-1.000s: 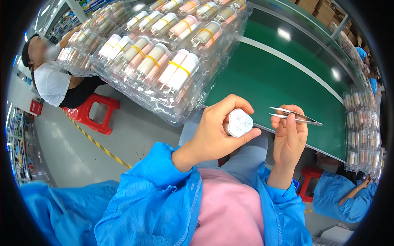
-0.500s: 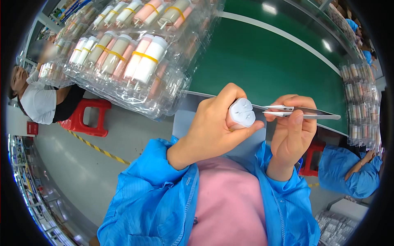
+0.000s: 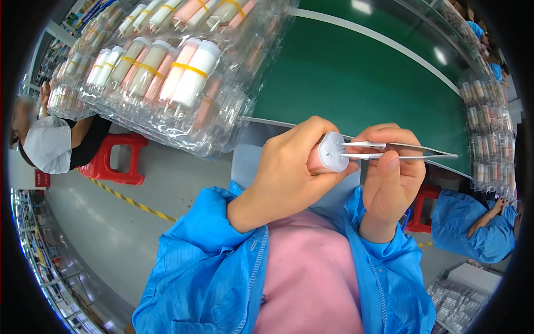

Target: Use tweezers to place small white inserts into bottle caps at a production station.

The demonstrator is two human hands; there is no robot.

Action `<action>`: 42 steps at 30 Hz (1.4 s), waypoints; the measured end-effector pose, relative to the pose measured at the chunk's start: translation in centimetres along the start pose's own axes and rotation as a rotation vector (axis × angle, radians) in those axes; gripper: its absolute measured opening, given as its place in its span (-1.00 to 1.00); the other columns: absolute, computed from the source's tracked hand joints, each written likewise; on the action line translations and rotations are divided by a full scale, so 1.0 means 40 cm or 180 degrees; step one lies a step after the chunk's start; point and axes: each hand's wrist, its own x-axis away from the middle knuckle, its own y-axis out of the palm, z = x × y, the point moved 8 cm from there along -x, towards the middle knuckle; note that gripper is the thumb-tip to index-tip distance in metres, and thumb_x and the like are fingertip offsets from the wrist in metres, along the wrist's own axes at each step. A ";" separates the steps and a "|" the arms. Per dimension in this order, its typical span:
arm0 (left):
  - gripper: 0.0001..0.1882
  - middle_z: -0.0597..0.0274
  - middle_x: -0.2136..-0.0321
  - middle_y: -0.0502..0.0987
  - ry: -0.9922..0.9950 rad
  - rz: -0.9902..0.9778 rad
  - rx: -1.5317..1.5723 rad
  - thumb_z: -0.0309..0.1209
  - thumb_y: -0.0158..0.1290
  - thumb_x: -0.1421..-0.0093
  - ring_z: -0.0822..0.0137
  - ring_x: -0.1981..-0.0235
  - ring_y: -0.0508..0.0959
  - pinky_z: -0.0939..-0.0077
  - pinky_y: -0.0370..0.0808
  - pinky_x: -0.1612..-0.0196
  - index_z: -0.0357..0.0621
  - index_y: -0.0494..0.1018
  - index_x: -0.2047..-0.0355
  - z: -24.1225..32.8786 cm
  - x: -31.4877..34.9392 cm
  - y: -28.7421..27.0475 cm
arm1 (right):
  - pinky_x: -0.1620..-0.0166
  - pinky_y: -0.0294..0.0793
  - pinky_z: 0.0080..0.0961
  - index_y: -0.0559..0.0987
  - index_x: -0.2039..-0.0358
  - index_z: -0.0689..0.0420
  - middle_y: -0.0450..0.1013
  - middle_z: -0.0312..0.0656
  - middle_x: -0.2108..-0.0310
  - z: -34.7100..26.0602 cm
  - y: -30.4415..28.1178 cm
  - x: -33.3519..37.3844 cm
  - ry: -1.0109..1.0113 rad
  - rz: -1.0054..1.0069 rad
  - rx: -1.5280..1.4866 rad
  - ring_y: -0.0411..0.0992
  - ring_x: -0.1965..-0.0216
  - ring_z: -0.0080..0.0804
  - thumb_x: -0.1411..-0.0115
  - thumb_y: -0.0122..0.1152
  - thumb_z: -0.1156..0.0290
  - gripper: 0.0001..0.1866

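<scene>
My left hand (image 3: 292,167) is wrapped round a short bundle of tubes (image 3: 332,151), its pale capped end turned up and to the right. Small marks or slots show on that end; the rest is mostly covered by my fingers, with a pinkish side visible. In my right hand (image 3: 395,167) I pinch a pair of tweezers (image 3: 411,151), white at the tips and metal behind. Their two points are spread a little and reach the bundle's capped end. Whether something tiny sits between the points, I cannot tell.
Stacked clear plastic trays (image 3: 167,106) with white, grey and pink tubes banded in yellow stand at the left on a green work table (image 3: 356,78). More tube trays (image 3: 489,133) line the right edge. Red stools (image 3: 119,158) and seated people in white and blue are on both sides.
The tweezers have moved left, and their tips are now at the face of the bundle's end. My left hand has turned the bundle slightly to the right.
</scene>
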 end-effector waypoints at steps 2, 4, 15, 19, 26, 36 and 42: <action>-0.68 0.20 0.51 0.50 0.0097 0.0062 0.0072 -0.49 0.31 0.12 0.35 0.48 0.54 0.51 0.45 0.45 -0.21 0.42 0.38 0.000 0.003 0.007 | 0.18 0.48 -0.50 0.47 0.24 0.35 0.47 -0.02 0.32 -0.007 0.005 0.001 -0.0127 -0.0101 0.0091 0.48 0.29 -0.36 -0.16 0.14 0.43 -0.77; -0.68 0.15 0.52 0.45 0.0232 0.0107 0.0209 -0.47 0.29 0.12 0.15 0.52 0.51 0.41 0.43 0.49 -0.21 0.40 0.39 0.004 0.004 0.014 | 0.17 0.47 -0.50 0.48 0.25 0.34 0.47 -0.02 0.33 -0.016 0.012 0.002 -0.0234 -0.0241 0.0196 0.47 0.29 -0.38 -0.14 0.16 0.45 -0.78; -0.69 0.16 0.49 0.44 0.0358 0.0105 0.0309 -0.50 0.27 0.12 0.15 0.50 0.49 0.40 0.41 0.49 -0.21 0.40 0.38 0.003 0.008 0.020 | 0.24 0.43 -0.55 0.53 0.34 0.33 0.50 -0.05 0.39 -0.022 0.018 0.008 -0.0311 -0.0351 0.0543 0.44 0.33 -0.38 -0.11 0.22 0.48 -0.83; -0.69 0.16 0.49 0.44 0.0302 0.0082 0.0327 -0.50 0.27 0.13 0.15 0.49 0.49 0.39 0.41 0.48 -0.21 0.40 0.38 -0.001 0.009 0.019 | 0.24 0.43 -0.54 0.53 0.34 0.33 0.50 -0.04 0.39 -0.021 0.020 0.009 -0.0290 -0.0336 0.0583 0.45 0.33 -0.37 -0.11 0.21 0.50 -0.84; -0.68 0.16 0.49 0.44 0.0248 0.0083 0.0285 -0.49 0.27 0.14 0.14 0.49 0.49 0.38 0.41 0.48 -0.20 0.39 0.37 -0.006 0.011 0.020 | 0.24 0.43 -0.54 0.52 0.34 0.34 0.49 -0.03 0.39 -0.018 0.020 0.009 -0.0266 -0.0295 0.0552 0.45 0.33 -0.37 -0.11 0.20 0.51 -0.84; -0.67 0.15 0.49 0.44 0.0255 0.0038 0.0249 -0.48 0.27 0.15 0.13 0.49 0.48 0.36 0.40 0.47 -0.20 0.39 0.38 -0.005 0.009 0.027 | 0.25 0.43 -0.57 0.49 0.33 0.34 0.48 0.00 0.38 -0.016 0.013 0.014 -0.0253 -0.0283 0.0525 0.44 0.34 -0.41 -0.14 0.14 0.54 -0.87; -0.67 0.15 0.49 0.43 0.0317 -0.0006 0.0263 -0.48 0.28 0.15 0.13 0.49 0.48 0.35 0.40 0.47 -0.21 0.39 0.38 0.000 0.007 0.024 | 0.26 0.43 -0.57 0.48 0.33 0.34 0.47 0.00 0.39 -0.021 0.013 0.014 -0.0375 -0.0267 0.0523 0.43 0.35 -0.42 -0.15 0.12 0.55 -0.88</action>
